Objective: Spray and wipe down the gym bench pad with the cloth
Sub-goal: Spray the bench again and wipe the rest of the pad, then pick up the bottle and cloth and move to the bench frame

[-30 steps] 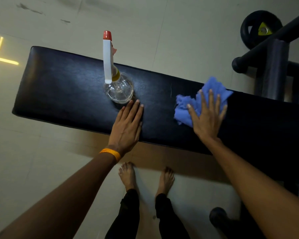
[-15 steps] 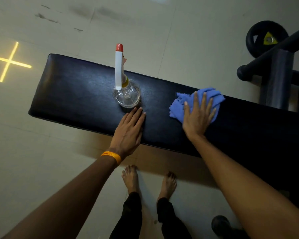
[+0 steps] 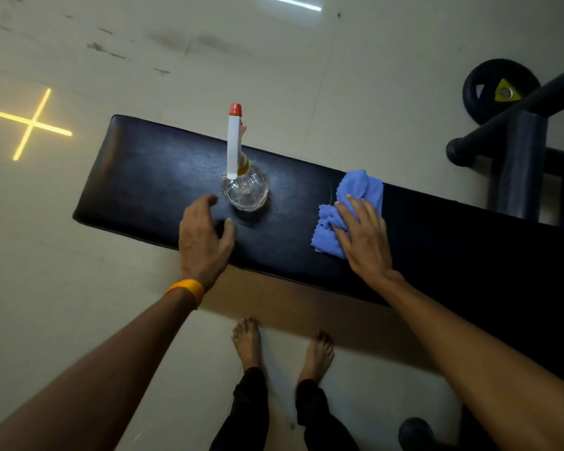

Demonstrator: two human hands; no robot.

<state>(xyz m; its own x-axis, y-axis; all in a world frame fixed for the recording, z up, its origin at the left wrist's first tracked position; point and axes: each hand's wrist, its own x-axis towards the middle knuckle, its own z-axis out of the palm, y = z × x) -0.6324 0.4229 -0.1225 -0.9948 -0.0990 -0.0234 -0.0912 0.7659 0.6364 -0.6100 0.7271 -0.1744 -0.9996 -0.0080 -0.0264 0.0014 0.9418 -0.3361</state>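
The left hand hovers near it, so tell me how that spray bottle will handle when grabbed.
The spray bottle stands upright with a tall trigger head over a short round body, so a sideways nudge may tip it. Its clear body looks like thin plastic, probably light. If tipped, the round body could roll on the bench pad.

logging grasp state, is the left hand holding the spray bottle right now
No, the left hand is open beside the spray bottle, a gap showing between them.
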